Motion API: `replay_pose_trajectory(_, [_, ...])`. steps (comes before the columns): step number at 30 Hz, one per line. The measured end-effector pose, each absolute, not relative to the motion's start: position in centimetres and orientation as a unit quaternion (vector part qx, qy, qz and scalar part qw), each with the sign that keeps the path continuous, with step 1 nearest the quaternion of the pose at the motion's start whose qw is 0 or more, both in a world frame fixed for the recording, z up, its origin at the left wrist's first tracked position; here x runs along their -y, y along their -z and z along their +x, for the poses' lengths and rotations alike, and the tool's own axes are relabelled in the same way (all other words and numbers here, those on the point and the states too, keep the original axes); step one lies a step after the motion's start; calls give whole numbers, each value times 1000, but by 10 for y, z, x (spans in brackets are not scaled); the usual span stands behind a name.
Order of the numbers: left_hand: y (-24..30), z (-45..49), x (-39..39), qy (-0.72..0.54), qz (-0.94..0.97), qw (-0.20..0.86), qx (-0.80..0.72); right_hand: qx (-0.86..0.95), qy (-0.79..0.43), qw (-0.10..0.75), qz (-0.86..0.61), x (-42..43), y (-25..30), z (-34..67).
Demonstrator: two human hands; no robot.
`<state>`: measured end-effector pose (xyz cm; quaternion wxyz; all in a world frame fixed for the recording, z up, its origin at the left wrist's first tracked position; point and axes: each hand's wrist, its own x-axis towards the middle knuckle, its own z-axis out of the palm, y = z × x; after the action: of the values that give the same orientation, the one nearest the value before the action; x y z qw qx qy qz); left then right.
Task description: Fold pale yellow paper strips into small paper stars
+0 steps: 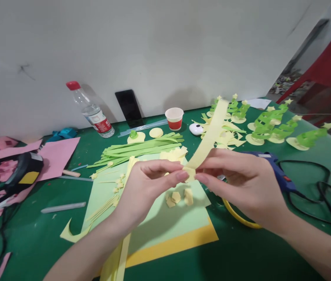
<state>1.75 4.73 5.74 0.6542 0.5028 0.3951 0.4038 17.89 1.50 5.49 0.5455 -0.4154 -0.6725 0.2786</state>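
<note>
Between my two hands is a pale yellow paper strip (pixel 212 134), its folded lower end pinched in the fingertips and its long free end standing up to the right. My left hand (pixel 153 179) grips the folded end between thumb and fingers. My right hand (pixel 238 179) is closed on the same strip, just right of the fold. Below the fingers, small folded yellow paper pentagons (pixel 176 197) lie on a light green paper sheet (pixel 159 230). More yellow strips (pixel 115 261) lie under my left forearm.
Green paper strips (pixel 142 147), a paper cup (pixel 174 118), a phone (pixel 129 107) and a water bottle (pixel 93 113) are toward the wall. Green spiral paper trees (pixel 271 121) stand at right. A blue glue gun (pixel 284 177) with its cable lies beside my right hand. Pink paper (pixel 58 156) is left.
</note>
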Motion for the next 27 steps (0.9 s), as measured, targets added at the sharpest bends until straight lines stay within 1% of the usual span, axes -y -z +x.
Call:
replay_pose_trajectory(3, [-57, 17, -48, -394, 495, 667, -395, 746, -138, 517, -397, -17, -54, 183])
replay_pose_trajectory(5, [-56, 17, -49, -389, 495, 669, -395, 781, -69, 495, -375, -18, -53, 185])
replay_pose_trajectory(8, [-56, 16, -50, -386, 501, 664, -399, 822, 8, 456, -341, -18, -52, 190])
replay_pose_trajectory(13, [-57, 17, -49, -374, 506, 672, -391, 874, 143, 350, -306, -18, -49, 200])
replay_pose_trajectory(16, [-56, 17, -50, -349, 509, 685, -386, 879, 177, 327, -298, -18, -48, 199])
replay_pose_trajectory(18, [-55, 17, -51, -347, 535, 669, -382, 866, 136, 363, -315, -18, -48, 195])
replay_pose_trajectory(19, [-55, 17, -52, -356, 559, 647, -378, 853, 88, 394, -332, -18, -49, 193])
replay_pose_trajectory(21, [-55, 17, -52, -377, 621, 579, -371, 809, -55, 446, -378, -18, -51, 189])
replay_pose_trajectory(22, [-55, 17, -51, -383, 654, 541, -366, 783, -135, 455, -403, -18, -52, 187])
replay_pose_trajectory(24, [-57, 16, -49, -381, 708, 476, -356, 725, -281, 438, -450, -19, -55, 187])
replay_pose_trajectory(25, [-57, 16, -47, -378, 728, 452, -350, 699, -335, 424, -469, -19, -56, 187])
replay_pose_trajectory(27, [-57, 17, -44, -383, 749, 421, -341, 659, -403, 399, -494, -20, -56, 187])
